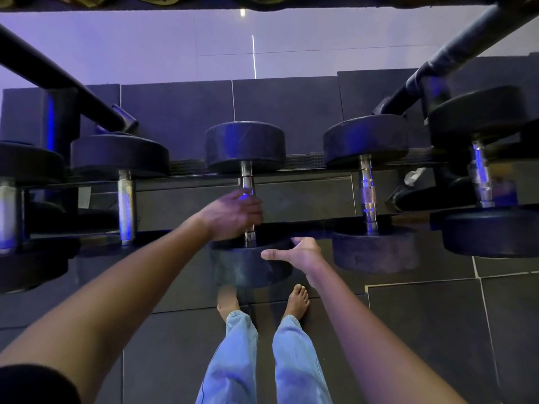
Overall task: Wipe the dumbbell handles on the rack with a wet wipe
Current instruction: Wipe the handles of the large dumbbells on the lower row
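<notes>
Several black dumbbells with chrome handles lie across the rack (306, 174). My left hand (233, 214) grips the chrome handle (247, 173) of the middle dumbbell, with the fingers wrapped around it. No wet wipe shows; anything under that palm is hidden. My right hand (297, 252) holds the rim of the same dumbbell's near head (248, 269). Its thumb lies straight across the head's front and its fingers reach over the back edge, partly hidden. The far head (245, 144) sits on the rack's back rail.
Neighbouring dumbbells lie to the left (126, 205) and to the right (368, 196), with another at the far right (481, 176). A small white crumpled thing (414, 176) lies below the rack on the right. Slanted rack bars (58, 77) cross overhead. My bare feet (297, 298) stand on dark floor tiles.
</notes>
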